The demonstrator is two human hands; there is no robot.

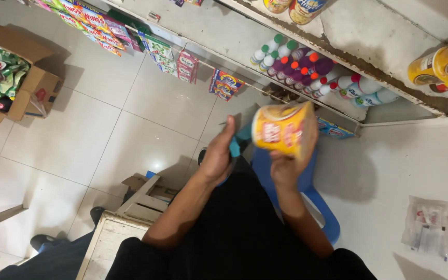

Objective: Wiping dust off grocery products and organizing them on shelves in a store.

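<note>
Pale floor tiles (130, 135) are spreading beneath the person. Nearest, the left hand (218, 155) is closing its fingers on a small teal object (234, 148). Just right, the right hand (286, 163) is gripping a yellow cup-shaped pack (281, 129) from below, raising it toward far shelves (369, 36) stocked with bottles (307, 70).

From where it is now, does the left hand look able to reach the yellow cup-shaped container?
Probably yes: the left hand, which grips a small teal object, is close beside the yellow cup-shaped container in the right hand, with nothing between.

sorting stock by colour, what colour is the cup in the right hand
Yellow cup with red markings, blurred, seen in the head view.
</note>
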